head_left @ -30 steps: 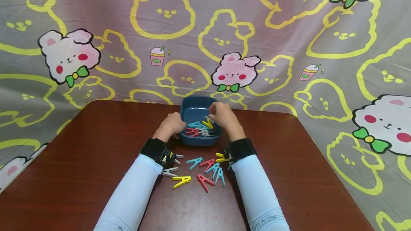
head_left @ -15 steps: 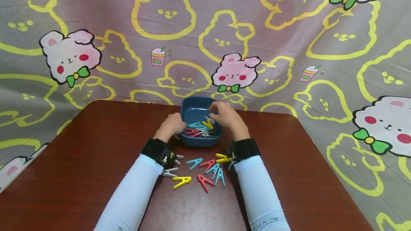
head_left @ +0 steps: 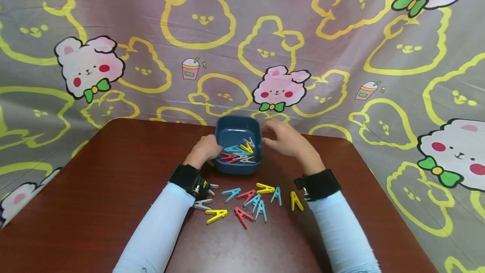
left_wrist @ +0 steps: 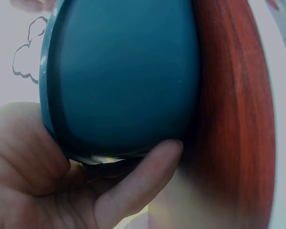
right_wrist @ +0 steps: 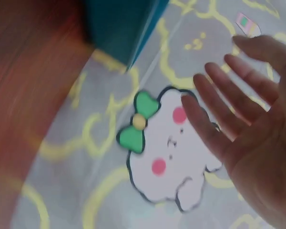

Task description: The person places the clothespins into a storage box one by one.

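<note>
A dark blue plastic bin [head_left: 238, 169] stands at the back middle of the table, holding several clothespins [head_left: 247, 148] in yellow, red, light blue and grey. My left hand [head_left: 203, 150] grips the bin's left side at the rim; the left wrist view shows its fingers [left_wrist: 148, 183] spread against the wall. To the right of the bin my right hand [head_left: 289, 140] is in the air. In the right wrist view its fingers [right_wrist: 229, 95] are loosely extended and hold nothing. In front of the bin lie several loose clothespins, among them a yellow clothespin [head_left: 297, 201] near the right wrist.
The brown wooden table [head_left: 125, 172] reaches back to a grey patterned cloth [head_left: 219, 33] hanging behind it. A grey clothespin [head_left: 202, 204] lies beside the left wrist strap [head_left: 184, 179], which partly hides another grey one.
My right hand has moved from over the bin to the right, away from its rim. The yellow and light blue clothespins near that wrist are now uncovered. The left hand stays on the bin.
</note>
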{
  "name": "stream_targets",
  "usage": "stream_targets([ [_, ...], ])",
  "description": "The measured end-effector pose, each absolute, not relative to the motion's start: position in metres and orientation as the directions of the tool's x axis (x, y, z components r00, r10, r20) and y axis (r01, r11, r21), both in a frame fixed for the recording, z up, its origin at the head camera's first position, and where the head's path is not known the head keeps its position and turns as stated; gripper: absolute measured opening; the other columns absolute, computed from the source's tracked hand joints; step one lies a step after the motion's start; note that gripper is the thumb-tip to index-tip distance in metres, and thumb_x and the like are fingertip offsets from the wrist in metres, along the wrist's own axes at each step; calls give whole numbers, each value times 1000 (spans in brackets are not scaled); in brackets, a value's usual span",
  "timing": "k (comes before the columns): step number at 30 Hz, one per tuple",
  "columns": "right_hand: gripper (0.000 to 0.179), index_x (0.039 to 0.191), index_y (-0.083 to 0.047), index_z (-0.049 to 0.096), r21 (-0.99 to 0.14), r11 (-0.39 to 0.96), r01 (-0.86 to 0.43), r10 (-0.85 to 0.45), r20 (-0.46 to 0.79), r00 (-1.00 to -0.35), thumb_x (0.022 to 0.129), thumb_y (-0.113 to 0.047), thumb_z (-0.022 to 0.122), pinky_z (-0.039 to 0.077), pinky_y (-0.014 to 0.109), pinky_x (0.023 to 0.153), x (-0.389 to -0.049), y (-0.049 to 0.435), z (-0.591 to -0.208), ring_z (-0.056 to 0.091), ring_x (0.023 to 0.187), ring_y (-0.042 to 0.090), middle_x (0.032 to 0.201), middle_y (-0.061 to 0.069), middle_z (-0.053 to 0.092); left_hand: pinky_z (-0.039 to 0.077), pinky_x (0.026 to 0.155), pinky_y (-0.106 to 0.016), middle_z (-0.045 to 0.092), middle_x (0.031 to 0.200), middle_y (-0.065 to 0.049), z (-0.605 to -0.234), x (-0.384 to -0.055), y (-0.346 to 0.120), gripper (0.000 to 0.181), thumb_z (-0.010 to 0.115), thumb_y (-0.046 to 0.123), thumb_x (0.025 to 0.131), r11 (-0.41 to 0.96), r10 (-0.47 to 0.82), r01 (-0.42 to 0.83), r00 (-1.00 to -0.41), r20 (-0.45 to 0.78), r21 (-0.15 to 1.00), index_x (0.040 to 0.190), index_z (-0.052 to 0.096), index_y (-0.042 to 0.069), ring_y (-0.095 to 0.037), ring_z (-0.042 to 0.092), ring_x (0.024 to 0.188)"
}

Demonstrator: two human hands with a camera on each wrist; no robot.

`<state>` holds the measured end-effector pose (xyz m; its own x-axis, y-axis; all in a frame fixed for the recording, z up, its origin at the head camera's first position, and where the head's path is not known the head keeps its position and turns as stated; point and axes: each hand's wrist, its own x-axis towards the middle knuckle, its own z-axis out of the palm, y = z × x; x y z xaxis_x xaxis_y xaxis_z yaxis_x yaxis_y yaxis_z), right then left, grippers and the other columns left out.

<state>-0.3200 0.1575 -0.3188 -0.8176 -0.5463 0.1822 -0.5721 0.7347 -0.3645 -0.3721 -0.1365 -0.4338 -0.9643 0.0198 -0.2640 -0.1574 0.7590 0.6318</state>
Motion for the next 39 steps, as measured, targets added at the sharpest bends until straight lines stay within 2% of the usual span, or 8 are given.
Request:
stream_targets([
  [3,42,136,-6,67,-296,740,-604,-584,162,-795,99,-22,79,61,54,110,-303,187,-320,66,123,33,133,14,71,66,59,-41,74,103,-18,-466,-407,-146,39,62,24,106,750,23,-179,-955,-296,637,131,63,-6,-29,79,65],
  [6,43,134,-7,68,-266,750,-605,-592,138,-794,97,-23,82,62,54,106,-283,216,-327,66,120,32,131,12,72,66,59,-41,75,101,-17,-470,-411,-146,38,63,25,105,749,29,-178,-953,-300,638,128,65,-5,-28,79,65],
  [13,33,123,-6,71,-256,763,-594,-592,94,-801,94,-16,84,68,46,91,-241,254,-354,71,104,28,119,11,75,68,64,-42,73,109,-22,-432,-373,-131,39,62,21,107,767,4,-157,-968,-250,622,133,63,-8,-30,79,72],
  [14,33,122,-5,71,-257,768,-586,-584,93,-806,93,-14,84,68,43,88,-238,255,-357,71,101,27,117,12,76,68,67,-41,73,111,-22,-424,-363,-128,40,61,22,108,771,9,-150,-969,-246,618,134,63,-8,-29,79,74],
  [20,32,119,-5,72,-268,807,-526,-525,84,-847,92,-14,85,67,36,80,-233,247,-370,69,92,22,111,11,76,68,68,-43,73,116,-26,-424,-364,-129,44,58,20,108,770,20,-143,-968,-248,622,139,58,-11,-31,80,72],
  [26,39,121,-5,70,-311,865,-393,-434,-72,-898,92,-24,87,60,32,69,-230,234,-377,63,80,16,97,4,73,69,70,-43,73,118,-27,-395,-337,-125,40,58,16,108,752,5,-157,-970,-243,640,136,59,-12,-31,81,73],
  [33,37,106,-5,67,-265,938,-224,-287,-228,-930,91,-32,87,45,30,57,-218,227,-377,58,61,16,72,3,60,70,72,-40,73,120,-25,-381,-317,-120,39,57,18,110,759,5,-146,-973,-230,635,136,60,-10,-28,81,75],
  [39,23,94,-6,69,-264,937,-230,-297,-254,-920,90,-18,88,47,29,58,-214,223,-379,58,62,17,73,4,61,69,67,-39,73,118,-26,-385,-320,-120,38,59,18,109,757,-13,-156,-974,-225,635,134,60,-10,-28,79,72],
])
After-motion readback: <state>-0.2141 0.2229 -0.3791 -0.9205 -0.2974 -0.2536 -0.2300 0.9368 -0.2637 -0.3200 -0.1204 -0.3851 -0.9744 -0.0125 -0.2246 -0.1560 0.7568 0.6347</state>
